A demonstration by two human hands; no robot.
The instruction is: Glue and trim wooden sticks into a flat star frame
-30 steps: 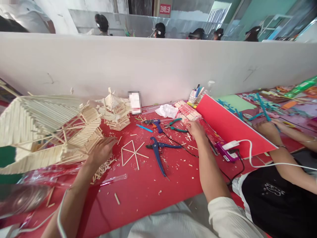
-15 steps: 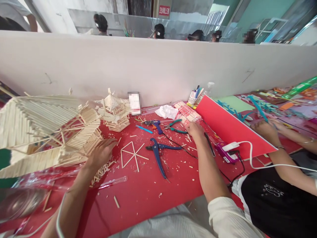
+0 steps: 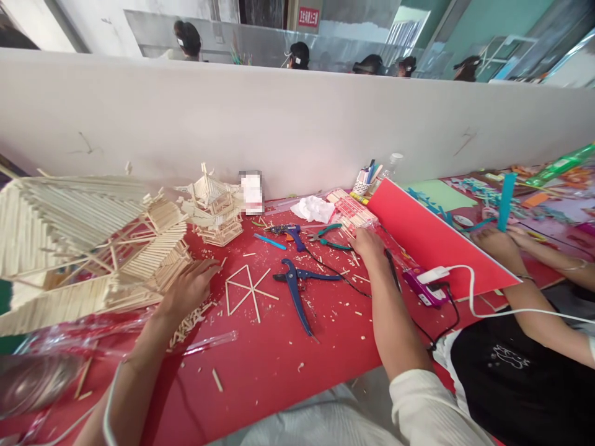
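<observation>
My left hand (image 3: pixel 193 286) lies palm down on the red table, fingers stretched out and loosely together, beside a model building of wooden sticks (image 3: pixel 149 248) and a heap of short stick pieces (image 3: pixel 190 325). To its right lies a flat frame of thin sticks with spokes (image 3: pixel 252 288). My right hand (image 3: pixel 369 245) rests farther back with curled fingers, close to green-handled pliers (image 3: pixel 332 244) and a wrapped bundle of sticks (image 3: pixel 352 209). Whatever those fingers hold, if anything, is hidden. Between my hands lie a blue-handled cutter (image 3: pixel 297 291) and a glue gun (image 3: pixel 288 231).
A smaller stick pagoda (image 3: pixel 216 214) stands by the white partition (image 3: pixel 297 130). A red board (image 3: pixel 432 241) leans on the right, with a purple power strip (image 3: pixel 425 288) before it. Beyond it, another person's hands (image 3: pixel 495 241) handle teal strips. A clear container (image 3: pixel 35 384) sits at the lower left.
Both my hands stay almost where they were. The neighbour's teal strip now stands upright. The view has shifted slightly.
</observation>
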